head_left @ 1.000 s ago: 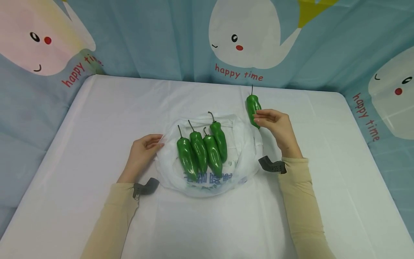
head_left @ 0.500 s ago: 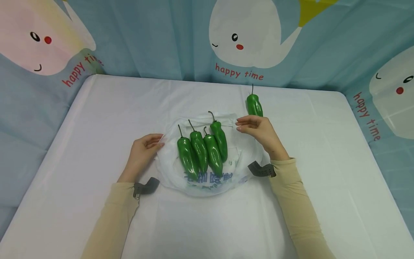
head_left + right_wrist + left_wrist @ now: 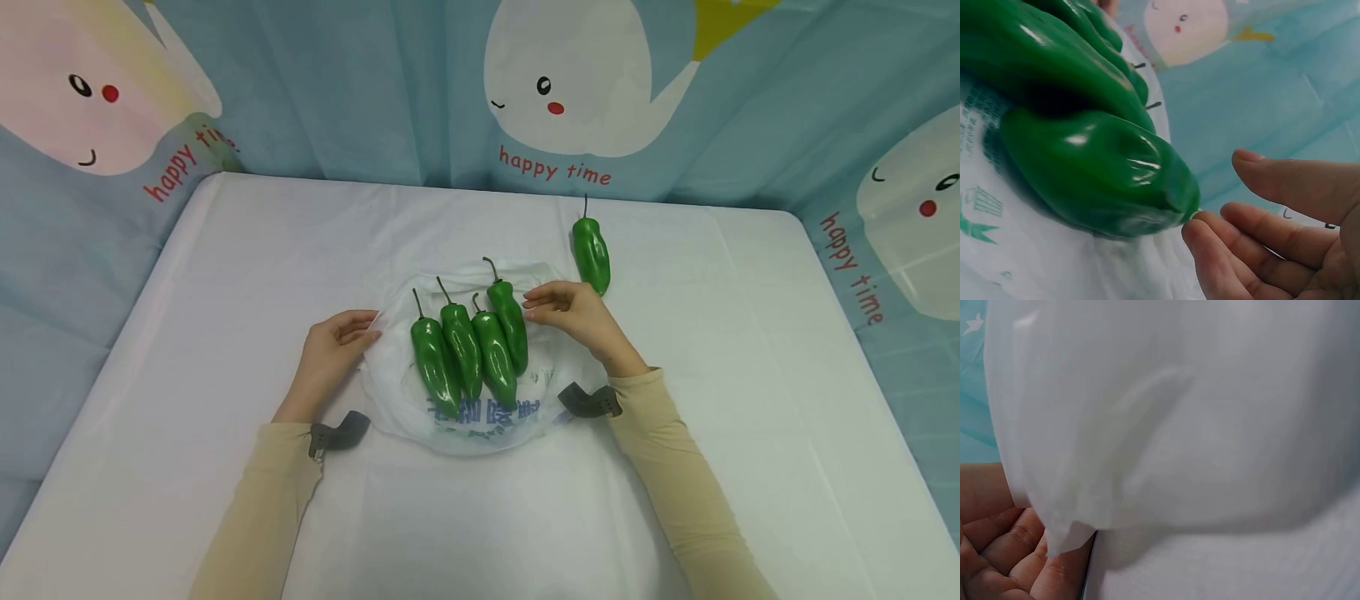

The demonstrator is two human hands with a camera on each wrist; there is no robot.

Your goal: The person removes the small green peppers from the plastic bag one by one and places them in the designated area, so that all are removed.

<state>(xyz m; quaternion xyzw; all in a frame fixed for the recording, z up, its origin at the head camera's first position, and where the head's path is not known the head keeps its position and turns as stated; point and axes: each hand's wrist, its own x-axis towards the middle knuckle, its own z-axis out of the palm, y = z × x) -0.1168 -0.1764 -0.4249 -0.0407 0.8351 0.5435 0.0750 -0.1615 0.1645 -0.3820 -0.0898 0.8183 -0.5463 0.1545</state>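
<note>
Several glossy green peppers [image 3: 495, 358] lie side by side, stems away from me, in the mouth of a white plastic bag [image 3: 465, 442] with blue print. My left hand [image 3: 330, 358] pinches the bag's left edge; in the left wrist view the pale plastic [image 3: 1197, 437] fills most of the picture and the fingers [image 3: 1010, 556] hold its corner. My right hand [image 3: 581, 317] is over the bag's right side, fingertips right at the rightmost pepper [image 3: 507, 321]. In the right wrist view that pepper [image 3: 1097, 175] is close up, with thumb and fingers spread apart.
Another green pepper [image 3: 591, 254] lies beyond the bag at the back right, on a white-covered table [image 3: 480, 533]. A blue curtain [image 3: 375, 92] with whale prints hangs behind the table. Dark cameras [image 3: 341, 431] are strapped to both wrists.
My right hand has let go of the pepper at the back right and moved left over the bag to the rightmost pepper there. The left hand has stayed in place.
</note>
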